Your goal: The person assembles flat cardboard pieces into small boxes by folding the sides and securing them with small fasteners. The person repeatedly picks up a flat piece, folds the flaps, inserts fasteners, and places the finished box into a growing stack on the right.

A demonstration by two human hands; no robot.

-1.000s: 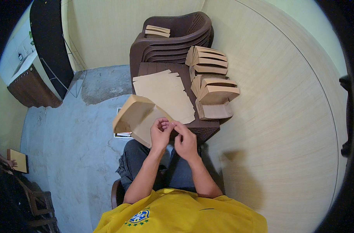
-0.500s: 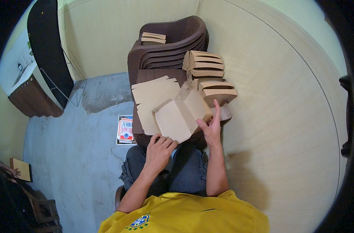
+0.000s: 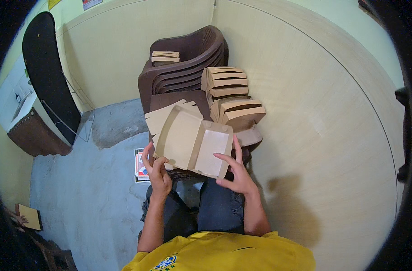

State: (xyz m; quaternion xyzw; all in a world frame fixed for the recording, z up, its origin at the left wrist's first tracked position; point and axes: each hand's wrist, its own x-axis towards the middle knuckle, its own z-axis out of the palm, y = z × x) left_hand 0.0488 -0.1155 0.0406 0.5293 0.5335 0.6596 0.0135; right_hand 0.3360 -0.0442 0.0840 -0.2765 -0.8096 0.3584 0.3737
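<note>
"Where was the open cardboard box point(image 3: 176, 140)?"

"Up before the person, over the front of the stacked brown chairs point(image 3: 183, 75), slightly tilted, its two joined halves spread side by side with their insides showing."

"Did the left hand point(image 3: 158, 174) hold it?"

"Yes, its grip was closed on the near left corner, with one finger raised along the left side. I couldn't tell how far the other fingertips reached beneath."

"And the right hand point(image 3: 238, 177)?"

"Its grip took in the right end: one finger up the outer wall, another digit over the pale inside."

"What lay around?"

"Flat cardboard sheets point(image 3: 157, 117) sat on the chair seat, partly hidden behind the box. Folded boxes point(image 3: 230, 83) stood nested in a row along the chairs' right side, and smaller cardboard pieces point(image 3: 166, 59) rested further back."

"Anything lower down?"

"Printed papers point(image 3: 143, 170) lay near the chairs on the blue-grey floor point(image 3: 93, 185). At far left, another person's hand point(image 3: 20, 219) touched a tan panel point(image 3: 32, 217)."
</note>
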